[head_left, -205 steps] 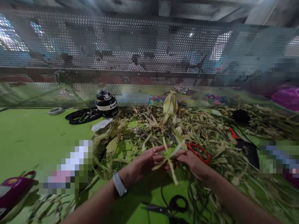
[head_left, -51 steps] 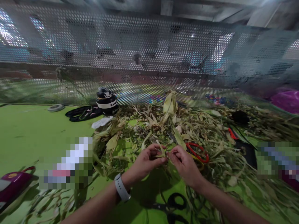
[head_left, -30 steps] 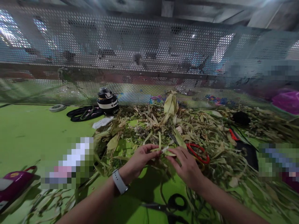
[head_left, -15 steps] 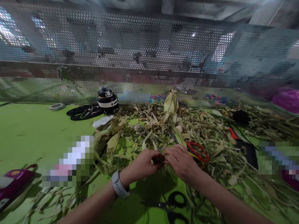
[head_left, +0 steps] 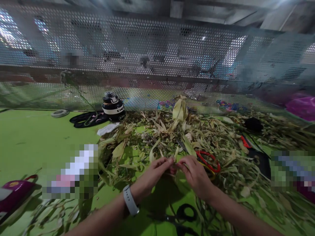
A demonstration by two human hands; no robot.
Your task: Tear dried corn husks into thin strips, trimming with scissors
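Two hands meet right in the middle of our green table (head_left: 36, 134), fingertips just about together. We've got a pale husk strip (head_left: 176, 153) poking up between them, with its lower end mostly hidden by our fingers. Our left hand (head_left: 159, 167) is curled in, thumb on top, pinching the strip from its side. Our right hand (head_left: 194, 172) has its thumb and fingertips closed on the same spot. We're wearing a light watch band (head_left: 130, 200) on the left wrist.

Just below our hands we see black scissors (head_left: 186, 213) lying on the green, partly in shadow. Beside the right hand there's a red loop handle (head_left: 216, 165) with a yellow one tucked against it. Behind all that we have a big messy heap of dried husks (head_left: 209, 127), with a bunched husk (head_left: 180, 110) standing up out of it near the back.

Over on the left of the heap we spot a black bottle (head_left: 113, 109) with a white band, a crumpled white tissue (head_left: 107, 128) in front of it, and a flat black thing (head_left: 86, 120) next to it. A perforated screen (head_left: 157, 39) runs along the back.
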